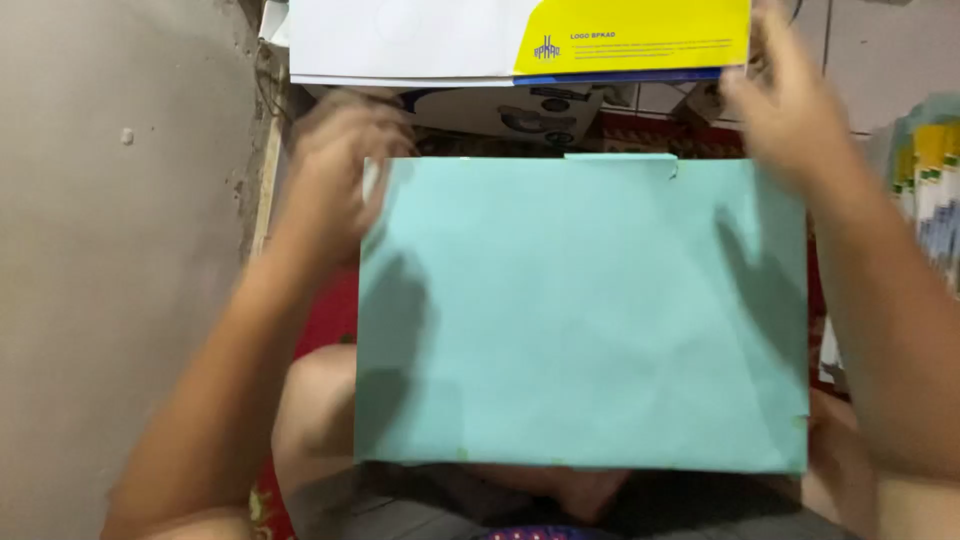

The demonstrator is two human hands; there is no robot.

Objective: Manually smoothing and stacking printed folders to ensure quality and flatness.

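Mint-green folder (590, 310) on lap between hands; left hand (340, 160) pinches corner; right hand (785, 100) grip unclear.

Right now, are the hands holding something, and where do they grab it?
The left hand touches the upper left corner of the pale green folder. The right hand is by the white and yellow sheets; blur hides the grips.

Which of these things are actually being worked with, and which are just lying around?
In use:
large pale green paper sheet
left hand
right hand

Lying about:
white and yellow printed sheets
stack of yellow and white papers
cardboard box
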